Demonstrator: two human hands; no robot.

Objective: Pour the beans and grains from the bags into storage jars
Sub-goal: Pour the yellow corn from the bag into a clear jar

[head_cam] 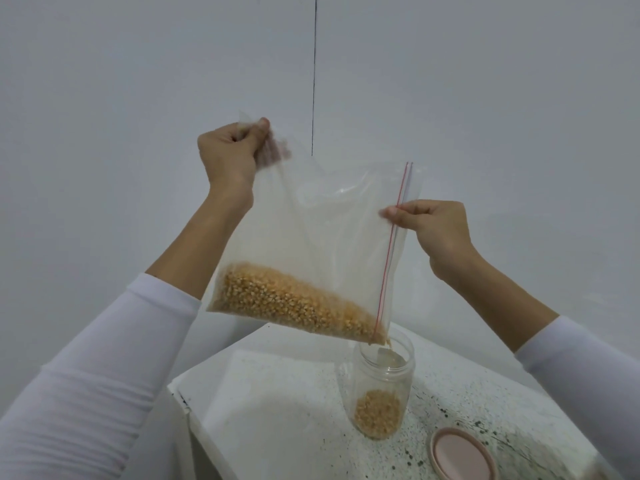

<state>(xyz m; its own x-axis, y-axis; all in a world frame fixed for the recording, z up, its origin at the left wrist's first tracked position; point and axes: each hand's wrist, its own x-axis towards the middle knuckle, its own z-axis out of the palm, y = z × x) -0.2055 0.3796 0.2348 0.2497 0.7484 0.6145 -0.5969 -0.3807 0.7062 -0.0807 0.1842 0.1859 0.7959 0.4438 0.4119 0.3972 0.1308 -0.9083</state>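
Head view: clear zip bag (311,237) held up in the air and tilted, zip edge with its red line turned down to the right, lower zip corner right over the mouth of the jar (379,382). Left hand (230,150) raised high, fingers curled, pinching the upper left corner of the bag, plastic bunched between thumb and fingers. Right hand (431,223) lower and to the right, thumb and fingers pinching the zip edge about halfway along. Yellow corn kernels (287,299) gathered in a wedge along the bag's low side, sloping toward the zip corner, a few at the corner just above the jar rim. Jar clear, upright, lid off, standing on the white speckled table (277,410), bottom part filled with the same kernels. Round pinkish lid (462,455) lying flat on the table, near the jar, to its front right. White sleeves (104,375) on both forearms, pushed back from the wrists. Plain pale wall (138,81) behind, with a thin dark vertical line (314,74) running down it above the bag.
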